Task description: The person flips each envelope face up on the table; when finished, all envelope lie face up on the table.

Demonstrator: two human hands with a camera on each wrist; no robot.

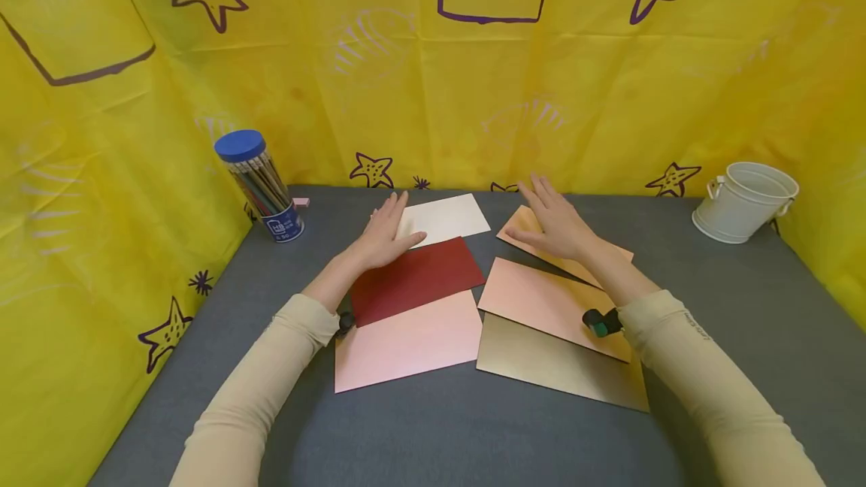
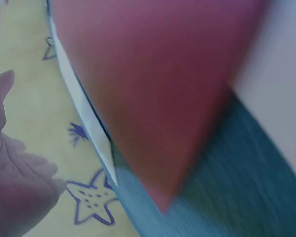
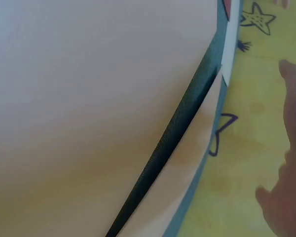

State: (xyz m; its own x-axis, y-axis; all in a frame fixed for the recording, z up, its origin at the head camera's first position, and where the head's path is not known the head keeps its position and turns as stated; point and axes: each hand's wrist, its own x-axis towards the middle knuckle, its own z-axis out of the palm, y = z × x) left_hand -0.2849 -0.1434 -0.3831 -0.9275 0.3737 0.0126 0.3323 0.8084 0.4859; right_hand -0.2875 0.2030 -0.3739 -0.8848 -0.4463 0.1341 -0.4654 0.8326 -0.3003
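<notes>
White card (image 1: 452,218) at twelve o'clock, orange card (image 1: 518,221) at one: partly hidden by straight-fingered left hand (image 1: 387,237) and right hand (image 1: 556,227), respectively.

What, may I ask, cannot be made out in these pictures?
Head view: part of the white sheet, hidden by the left hand.
Head view: part of the farthest peach sheet, hidden by the right hand.
Head view: fine print on the pencil tub, too small.
Left wrist view: right edge of the red sheet, blurred.
</notes>
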